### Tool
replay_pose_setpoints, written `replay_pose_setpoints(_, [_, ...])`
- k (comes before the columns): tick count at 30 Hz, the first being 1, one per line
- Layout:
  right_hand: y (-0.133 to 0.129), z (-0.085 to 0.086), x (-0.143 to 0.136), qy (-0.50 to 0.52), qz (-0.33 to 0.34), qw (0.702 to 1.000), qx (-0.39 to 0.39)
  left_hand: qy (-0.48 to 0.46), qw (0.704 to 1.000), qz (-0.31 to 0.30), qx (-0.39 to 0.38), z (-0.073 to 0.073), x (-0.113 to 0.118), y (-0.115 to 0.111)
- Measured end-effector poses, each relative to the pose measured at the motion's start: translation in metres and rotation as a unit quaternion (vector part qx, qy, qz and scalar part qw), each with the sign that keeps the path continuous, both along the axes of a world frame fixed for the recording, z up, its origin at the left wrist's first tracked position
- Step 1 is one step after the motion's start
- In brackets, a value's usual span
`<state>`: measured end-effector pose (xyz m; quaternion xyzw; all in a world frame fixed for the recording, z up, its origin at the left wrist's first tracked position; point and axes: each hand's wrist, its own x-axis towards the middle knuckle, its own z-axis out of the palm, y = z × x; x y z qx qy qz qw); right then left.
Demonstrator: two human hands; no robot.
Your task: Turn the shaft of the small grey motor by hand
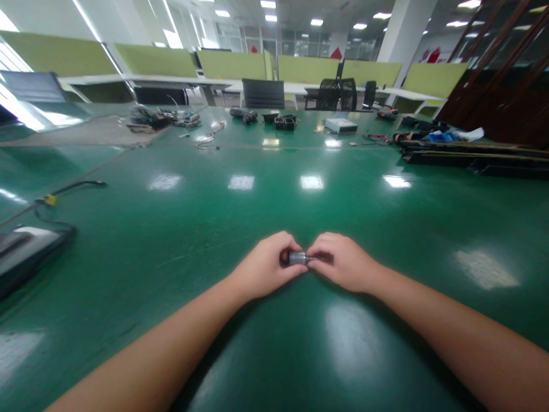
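Observation:
A small silver cylinder that looks like a small electric motor (297, 258) lies sideways between my hands, low over the green table (266, 212). My left hand (271, 264) is closed around its left part, thumb below and fingers above. At its right end, where a thin tip shows, my right hand (341, 260) pinches with thumb and fingertips. Both hands are close together, their fingertips almost meeting. The cylinder's left end is partly hidden by my left fingers, and the tip is partly covered by my right fingers.
A grey-and-black device (32, 249) with a cable stands at the left edge. Along the far side are dark parts (285, 122), a white box (341, 125), loose wires (208, 142) and long black strips (476, 157). Chairs (263, 93) and green partitions stand beyond.

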<state>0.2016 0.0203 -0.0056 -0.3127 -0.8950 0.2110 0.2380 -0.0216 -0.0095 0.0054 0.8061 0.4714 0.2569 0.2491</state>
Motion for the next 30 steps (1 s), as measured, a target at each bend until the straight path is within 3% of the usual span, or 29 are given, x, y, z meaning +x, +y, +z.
replay_pose_setpoints(30, [-0.0004, 0.0020, 0.0037, -0.011, -0.009, 1.000, 0.014, 0.001, 1.000, -0.002, -0.007, 0.0012, -0.0020, -0.0005])
